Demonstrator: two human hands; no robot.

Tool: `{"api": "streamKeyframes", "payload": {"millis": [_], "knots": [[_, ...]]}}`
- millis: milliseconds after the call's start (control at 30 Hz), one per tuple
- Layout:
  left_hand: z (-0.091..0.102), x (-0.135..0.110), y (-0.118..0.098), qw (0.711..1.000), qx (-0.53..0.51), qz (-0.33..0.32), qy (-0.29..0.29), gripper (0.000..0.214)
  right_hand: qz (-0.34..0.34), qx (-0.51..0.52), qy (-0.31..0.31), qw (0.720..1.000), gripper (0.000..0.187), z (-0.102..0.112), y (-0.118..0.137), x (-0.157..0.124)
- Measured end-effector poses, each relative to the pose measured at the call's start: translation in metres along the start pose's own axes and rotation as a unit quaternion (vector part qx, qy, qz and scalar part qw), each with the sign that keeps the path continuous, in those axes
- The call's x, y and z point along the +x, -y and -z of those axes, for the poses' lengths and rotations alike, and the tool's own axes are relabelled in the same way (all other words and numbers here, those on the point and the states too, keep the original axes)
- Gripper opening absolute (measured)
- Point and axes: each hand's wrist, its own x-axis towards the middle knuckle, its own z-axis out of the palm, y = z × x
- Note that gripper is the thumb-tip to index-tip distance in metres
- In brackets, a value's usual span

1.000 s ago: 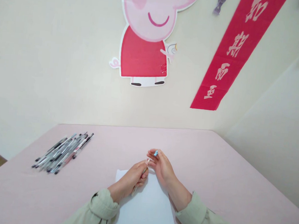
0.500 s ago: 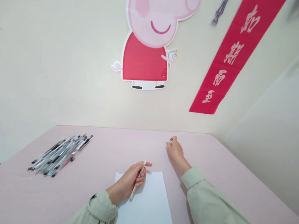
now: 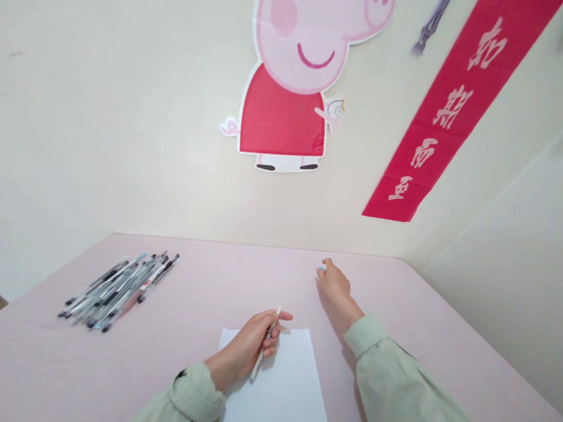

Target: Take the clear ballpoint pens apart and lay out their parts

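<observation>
My left hand (image 3: 255, 342) is closed around a slim white pen (image 3: 257, 364), its index finger stretched out to the right. Pen and hand are over the top part of a white sheet of paper (image 3: 286, 393). Farther back on the right, my right hand (image 3: 334, 285) rests at the table with its fingers pinched on a small light-blue object (image 3: 322, 268). Most of that object is hidden by the fingers, so its kind cannot be made out.
A pile of several pens (image 3: 122, 289) lies on the left of the pink table (image 3: 198, 282). The wall behind carries a cartoon pig cutout (image 3: 283, 120) and a red banner (image 3: 434, 132) with white characters.
The whole view has shifted slightly, so everything appears a little farther right. Both hands keep their grips and nearly the same places on the table.
</observation>
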Motion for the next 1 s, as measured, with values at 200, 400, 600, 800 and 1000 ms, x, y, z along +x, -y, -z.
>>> {"api": "streamKeyframes", "payload": {"millis": [200,400,600,800,1000], "knots": [[-0.004,0.000,0.002,0.999,0.039,-0.035,-0.015,0.026,0.057,0.176,0.139,0.973,0.027,-0.037,0.026,-0.072],[-0.007,0.001,0.008,0.987,0.132,-0.078,-0.047,0.032,0.033,0.443,0.184,0.877,0.027,-0.050,0.034,-0.106],[-0.005,0.003,0.011,0.979,0.157,-0.088,-0.096,0.028,0.004,0.510,0.216,0.833,0.025,-0.044,0.036,-0.105],[-0.005,0.003,0.008,0.986,0.122,-0.075,-0.081,0.030,-0.016,0.557,0.254,0.790,0.027,-0.040,0.037,-0.106],[-0.004,0.002,0.007,0.989,0.103,-0.075,-0.072,0.031,-0.022,0.574,0.260,0.776,0.024,-0.036,0.041,-0.106]]}}
